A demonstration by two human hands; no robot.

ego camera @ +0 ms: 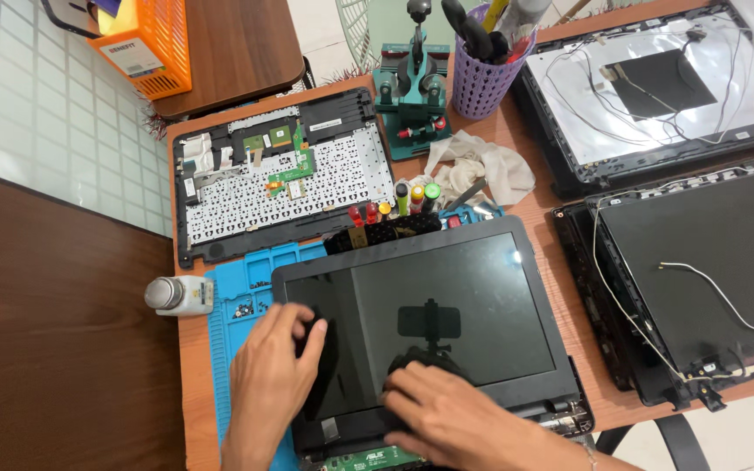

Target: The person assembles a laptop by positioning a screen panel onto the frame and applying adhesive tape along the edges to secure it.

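While both hands press flat on it — left hand [272,371] and right hand [451,419], neither closed around anything — the laptop screen panel [429,305] lies near the table's [551,196] front edge. It looks thin, glossy and fragile (best held by its bezel). At the back edge, a purple mesh cup [480,83] holds tools.

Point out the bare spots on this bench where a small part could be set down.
Free: blue mat strip between white bottle and screen panel; bare wood between that panel and the right lid. Crowded: around screwdriver rack, cloth, both hands.
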